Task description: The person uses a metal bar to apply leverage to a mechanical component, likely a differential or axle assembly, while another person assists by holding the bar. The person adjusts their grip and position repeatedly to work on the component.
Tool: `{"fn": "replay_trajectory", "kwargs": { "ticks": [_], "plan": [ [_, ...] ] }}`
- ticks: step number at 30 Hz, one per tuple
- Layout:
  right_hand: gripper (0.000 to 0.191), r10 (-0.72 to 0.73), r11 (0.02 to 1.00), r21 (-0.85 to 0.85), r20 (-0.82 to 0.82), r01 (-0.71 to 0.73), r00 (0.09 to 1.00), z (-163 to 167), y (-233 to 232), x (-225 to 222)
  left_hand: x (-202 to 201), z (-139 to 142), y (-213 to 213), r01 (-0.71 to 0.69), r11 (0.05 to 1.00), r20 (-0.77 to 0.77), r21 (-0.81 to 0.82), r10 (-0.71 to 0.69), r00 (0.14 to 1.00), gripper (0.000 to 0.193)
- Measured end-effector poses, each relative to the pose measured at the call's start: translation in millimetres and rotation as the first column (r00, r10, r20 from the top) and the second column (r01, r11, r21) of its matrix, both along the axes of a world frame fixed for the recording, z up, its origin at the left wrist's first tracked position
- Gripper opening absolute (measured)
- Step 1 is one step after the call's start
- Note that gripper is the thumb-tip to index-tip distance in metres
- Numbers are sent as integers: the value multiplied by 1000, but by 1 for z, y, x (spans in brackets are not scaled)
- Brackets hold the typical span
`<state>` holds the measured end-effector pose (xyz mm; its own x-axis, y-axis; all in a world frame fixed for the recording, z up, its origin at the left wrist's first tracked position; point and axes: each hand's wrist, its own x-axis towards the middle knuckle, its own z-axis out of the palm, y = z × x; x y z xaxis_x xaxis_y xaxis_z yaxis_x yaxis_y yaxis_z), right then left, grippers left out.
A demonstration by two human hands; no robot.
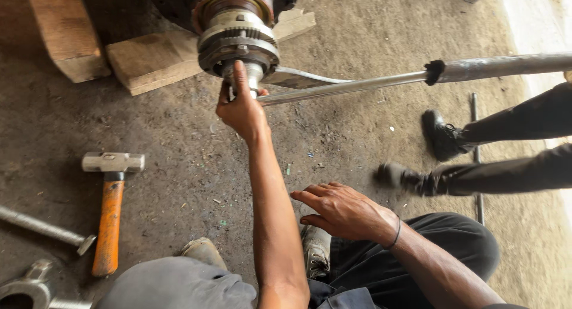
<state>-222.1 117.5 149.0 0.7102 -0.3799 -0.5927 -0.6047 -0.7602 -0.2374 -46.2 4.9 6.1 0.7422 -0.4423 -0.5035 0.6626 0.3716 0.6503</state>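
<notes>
Up at the top of the view, the left hand (pixel 241 109) reaches out on a straight arm to the wheel hub (pixel 238 38), a round geared steel assembly resting on wooden blocks (pixel 152 59). Its grip is clenched around the socket end of a long wrench bar (pixel 339 87) right under the hub, with the index finger stretched up along the stub shaft at the hub's centre. From the hub the bar runs away to the right, where it slips into a wider steel pipe (pixel 506 65) with a dark wrap at the joint. A flat metal piece lies just beside the bar, close to the hub. The right hand (pixel 339 211) is well below the hub, released and empty, fingers spread, hovering above the person's own dark-trousered knee. Another person's legs and black shoes (pixel 441 136) stand on the dirt floor to the right of the hub, under the pipe. Left and below the hub lies a hammer (pixel 110 208) with an orange handle and steel head, and farther left a steel rod (pixel 44 228) and a ring-ended tool at the frame's corner.
</notes>
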Motion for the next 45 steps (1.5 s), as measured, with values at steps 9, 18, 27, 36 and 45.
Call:
{"fn": "replay_trajectory", "kwargs": {
  "ticks": [9,18,27,36,45],
  "plan": [
    [54,-5,1000,7,20,4,1000,-2,0,-5,1,-1,0,-5,1000,-16,-18,4,1000,67],
    [57,-17,1000,13,-27,18,999,-7,2,-7,0,-3,1,2,999,0,-41,-2,1000,69],
    [55,10,1000,5,15,-10,1000,-7,1,-5,0,-2,0,0,1000,18,-16,0,1000,69],
    [54,25,1000,-10,-1,-25,1000,-8,2,-6,-5,-3,2,4,965,333,262,-94,938,73],
    [52,17,1000,11,13,-17,1000,-7,1,-2,-11,-13,1,-143,910,592,389,-128,795,72]
  ]
}}
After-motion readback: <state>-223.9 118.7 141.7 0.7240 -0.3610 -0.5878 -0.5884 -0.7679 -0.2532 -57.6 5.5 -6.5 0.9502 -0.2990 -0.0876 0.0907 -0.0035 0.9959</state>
